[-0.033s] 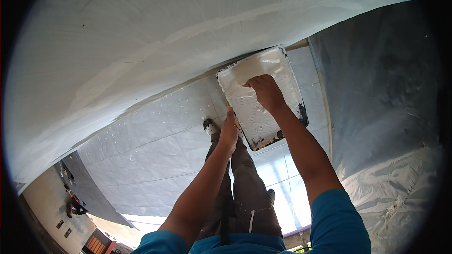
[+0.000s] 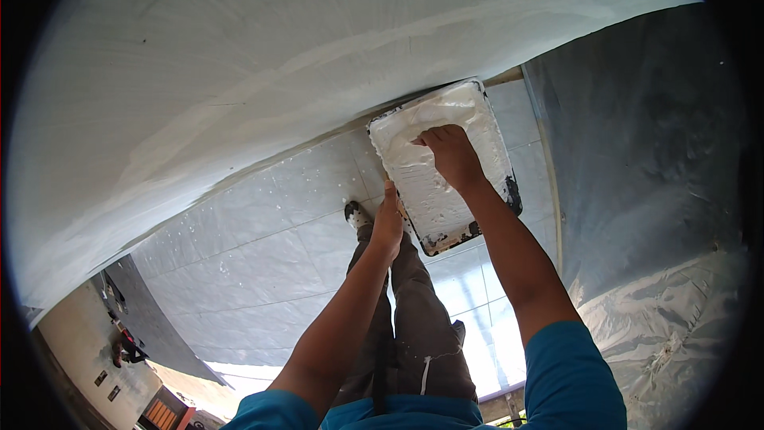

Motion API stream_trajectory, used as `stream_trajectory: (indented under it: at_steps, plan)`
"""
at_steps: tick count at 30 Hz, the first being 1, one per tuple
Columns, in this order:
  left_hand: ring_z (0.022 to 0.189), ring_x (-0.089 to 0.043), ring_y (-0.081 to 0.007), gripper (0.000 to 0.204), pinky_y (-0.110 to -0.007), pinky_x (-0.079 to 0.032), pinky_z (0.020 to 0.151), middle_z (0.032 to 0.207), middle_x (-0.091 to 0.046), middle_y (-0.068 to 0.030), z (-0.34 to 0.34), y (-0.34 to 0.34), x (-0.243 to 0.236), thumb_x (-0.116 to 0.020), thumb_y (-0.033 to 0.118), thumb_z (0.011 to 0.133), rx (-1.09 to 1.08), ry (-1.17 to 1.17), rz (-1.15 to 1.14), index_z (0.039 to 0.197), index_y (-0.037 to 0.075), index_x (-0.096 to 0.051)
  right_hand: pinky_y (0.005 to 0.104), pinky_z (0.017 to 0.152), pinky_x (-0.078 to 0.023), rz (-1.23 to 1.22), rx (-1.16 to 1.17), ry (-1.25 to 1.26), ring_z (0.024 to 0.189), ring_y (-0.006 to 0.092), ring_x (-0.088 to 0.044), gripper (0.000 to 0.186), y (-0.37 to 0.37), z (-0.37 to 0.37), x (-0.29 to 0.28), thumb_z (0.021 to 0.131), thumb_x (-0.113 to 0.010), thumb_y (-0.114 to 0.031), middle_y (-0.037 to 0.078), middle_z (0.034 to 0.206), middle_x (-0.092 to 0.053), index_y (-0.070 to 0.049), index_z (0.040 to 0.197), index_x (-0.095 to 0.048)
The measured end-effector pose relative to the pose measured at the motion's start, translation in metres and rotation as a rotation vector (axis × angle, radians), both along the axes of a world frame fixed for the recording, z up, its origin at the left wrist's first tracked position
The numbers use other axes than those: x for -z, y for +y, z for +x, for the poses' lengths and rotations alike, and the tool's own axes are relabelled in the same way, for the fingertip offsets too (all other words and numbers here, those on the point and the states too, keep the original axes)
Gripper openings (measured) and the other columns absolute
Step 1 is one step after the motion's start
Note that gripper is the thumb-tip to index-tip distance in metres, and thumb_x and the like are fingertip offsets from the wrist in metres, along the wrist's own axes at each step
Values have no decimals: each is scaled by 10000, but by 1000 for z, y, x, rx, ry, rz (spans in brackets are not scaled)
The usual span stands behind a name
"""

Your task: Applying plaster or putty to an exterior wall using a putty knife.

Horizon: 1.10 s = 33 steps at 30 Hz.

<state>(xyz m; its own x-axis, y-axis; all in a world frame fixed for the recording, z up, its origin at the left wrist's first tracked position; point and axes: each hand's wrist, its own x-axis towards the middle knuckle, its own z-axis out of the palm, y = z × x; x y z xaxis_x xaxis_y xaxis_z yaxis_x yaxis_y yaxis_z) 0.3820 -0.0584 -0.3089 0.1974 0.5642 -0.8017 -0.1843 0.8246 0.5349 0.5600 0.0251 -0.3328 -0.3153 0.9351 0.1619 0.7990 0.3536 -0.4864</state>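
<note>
A rectangular black tray point(image 2: 512, 191), coated with thick white paste point(image 2: 438, 191), is in front of me, its rim smeared and flaked. My left hand point(image 2: 388, 223) is closed at the tray's left edge, thumb upward along the side; its other fingers are hidden. A narrow tan strip shows beside that thumb, too small to name. Over the paste, towards the far half of the tray, is my right hand point(image 2: 450, 153). Its fingers are pressed together in a pinch pointing left, and whatever they hold is too small to make out.
A pale, patchily plastered wall point(image 2: 239, 56) runs across the far side. Grey floor tiles point(image 2: 270, 231) carry white specks. To the right lies a dark panel point(image 2: 645, 143), with crumpled sheeting point(image 2: 660, 342) nearer me. My shoe point(image 2: 354, 211) stands left of the tray.
</note>
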Motion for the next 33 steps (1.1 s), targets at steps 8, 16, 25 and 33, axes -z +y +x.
stream_trajectory:
  at_steps: [8, 16, 25, 33]
  plan:
    - [1508, -65, -269, 965, -379, -34, 1205, 1628, -64, -162, 7, 1, 0, -267, 716, 947, 13, 5, -8, 1537, -19, -63, 385, 869, -442, 7, 11, -92, 900, 252, -592, 84, 6, 10, 22, 841, -584, -112, 46, 875, -630, -114, 909, -633]
    - [1506, -77, -277, 987, -381, -38, 1206, 1624, -84, -169, 7, 3, -8, -256, 738, 934, -7, -25, 28, 1533, -29, -90, 396, 848, -439, -19, 21, -173, 878, 240, -592, 80, 7, 3, 26, 877, -603, -179, 46, 861, -626, -101, 883, -622]
    - [1504, -93, -281, 978, -385, -45, 1208, 1621, -100, -175, 6, 3, -8, -253, 726, 942, -29, -34, 13, 1526, -44, -104, 408, 864, -438, 32, 30, -55, 868, 248, -588, 84, -14, -3, 13, 865, -621, -185, 48, 843, -611, -102, 875, -617]
    - [1504, -88, -276, 961, -378, -53, 1209, 1622, -92, -173, 4, 6, -13, -260, 712, 951, -18, -19, 9, 1530, -37, -93, 406, 839, -449, 86, 383, -126, 865, 266, -617, 107, -15, 28, 13, 838, -587, -66, 46, 900, -665, -79, 937, -625]
